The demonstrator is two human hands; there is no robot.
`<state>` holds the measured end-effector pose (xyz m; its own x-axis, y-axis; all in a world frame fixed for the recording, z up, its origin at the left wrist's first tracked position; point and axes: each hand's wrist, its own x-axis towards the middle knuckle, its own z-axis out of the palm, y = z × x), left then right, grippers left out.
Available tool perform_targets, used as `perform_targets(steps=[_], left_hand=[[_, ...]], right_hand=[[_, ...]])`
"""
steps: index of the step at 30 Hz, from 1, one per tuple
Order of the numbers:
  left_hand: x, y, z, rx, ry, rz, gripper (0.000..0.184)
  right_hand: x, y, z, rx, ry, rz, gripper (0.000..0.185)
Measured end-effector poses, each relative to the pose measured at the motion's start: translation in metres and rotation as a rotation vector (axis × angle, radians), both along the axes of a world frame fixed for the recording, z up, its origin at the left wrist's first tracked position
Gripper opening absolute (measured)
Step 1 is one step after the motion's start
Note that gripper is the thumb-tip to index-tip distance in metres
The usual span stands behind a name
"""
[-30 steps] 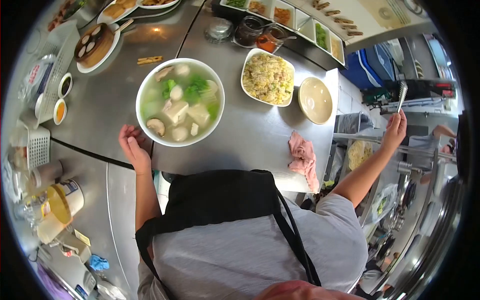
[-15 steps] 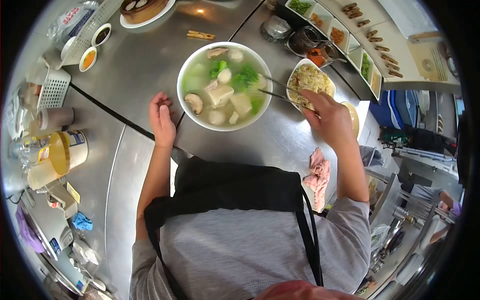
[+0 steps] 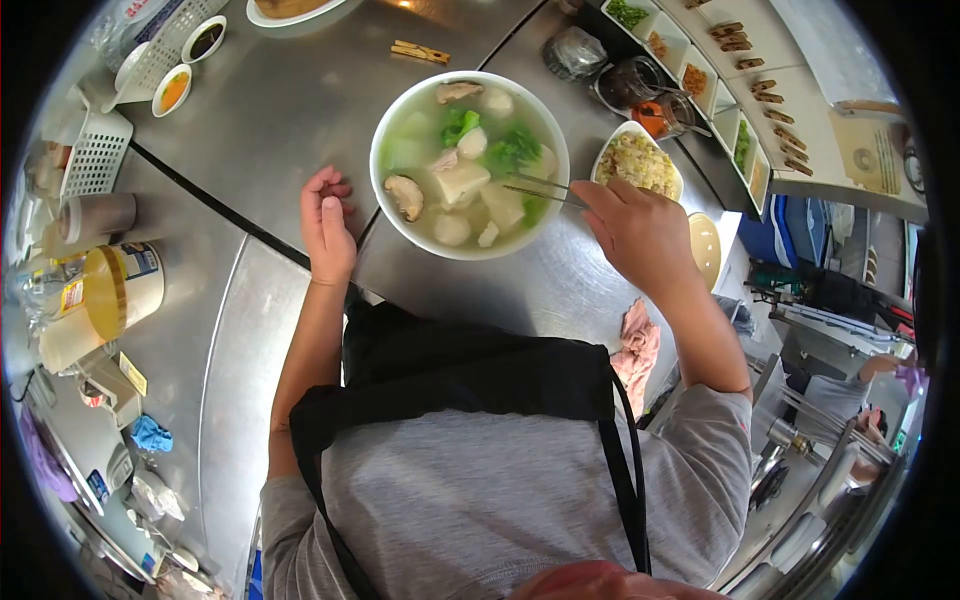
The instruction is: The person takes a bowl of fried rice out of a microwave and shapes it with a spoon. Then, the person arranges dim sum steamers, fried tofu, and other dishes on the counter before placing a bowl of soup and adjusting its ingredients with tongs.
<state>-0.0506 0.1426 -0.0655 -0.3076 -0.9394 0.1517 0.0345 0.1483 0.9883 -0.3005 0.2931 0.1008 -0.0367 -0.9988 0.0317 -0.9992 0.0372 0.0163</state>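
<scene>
A large white bowl (image 3: 377,170) of clear soup stands on the steel counter. In it float tofu (image 3: 461,186), mushroom slices (image 3: 405,198), leafy greens (image 3: 516,146) and pale balls (image 3: 452,231). My right hand (image 3: 645,235) is closed around thin metal tongs (image 3: 548,193), whose two prongs reach over the bowl's right side, tips slightly apart near the greens. Nothing shows between the tips. My left hand (image 3: 328,228) is left of the bowl, apart from it, thumb raised and fingers loosely bent, holding nothing. Behind my right hand is a white dish of fried rice (image 3: 640,163).
Sauce jars (image 3: 662,117) and a rack of topping trays (image 3: 722,98) line the back right. Clothespins (image 3: 420,51) lie beyond the bowl. A pink cloth (image 3: 636,345) rests near my right forearm. Sauce dishes (image 3: 173,90) and a white basket (image 3: 98,150) stand left.
The view has shifted slightly, so the bowl appears further right. My right hand still grips the tongs, their tips now lower beside the greens. My left hand stays beside the bowl.
</scene>
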Motion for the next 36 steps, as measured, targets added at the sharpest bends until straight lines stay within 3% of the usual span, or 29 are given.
perform_targets(steps=[8, 11, 14, 19, 22, 23, 26, 30, 36], left_hand=[[-0.001, 0.000, 0.001, 0.002, 0.027, -0.007, 0.033], [0.000, 0.000, 0.000, 0.012, 0.035, -0.008, 0.032], [-0.001, 0.001, 0.001, 0.009, 0.000, -0.006, 0.031], [-0.001, 0.001, 0.000, -0.018, -0.038, -0.008, 0.034], [-0.001, 0.000, -0.003, -0.029, -0.032, -0.012, 0.034], [0.000, 0.000, -0.003, -0.045, -0.038, -0.019, 0.034], [0.000, 0.000, -0.003, -0.059, -0.049, -0.020, 0.035], [0.000, 0.001, -0.002, -0.019, -0.015, -0.027, 0.030], [0.001, 0.000, -0.002, -0.017, -0.006, -0.024, 0.030]], right_hand=[[-0.009, 0.005, -0.003, 0.012, 0.040, -0.001, 0.012], [-0.018, 0.020, 0.023, -0.116, -0.112, -0.118, 0.016], [-0.033, 0.045, 0.029, -0.240, -0.471, -0.304, 0.020], [-0.060, 0.081, 0.011, -0.223, -0.994, -0.532, 0.016], [-0.068, 0.096, 0.006, -0.374, -1.123, -0.652, 0.017], [-0.073, 0.105, 0.004, -0.349, -1.064, -0.637, 0.019], [-0.055, 0.094, 0.014, -0.177, -1.333, -0.637, 0.021], [-0.032, 0.059, 0.016, 0.199, -1.450, -0.730, 0.027], [-0.030, 0.023, 0.000, 0.446, -1.383, -0.658, 0.026]])
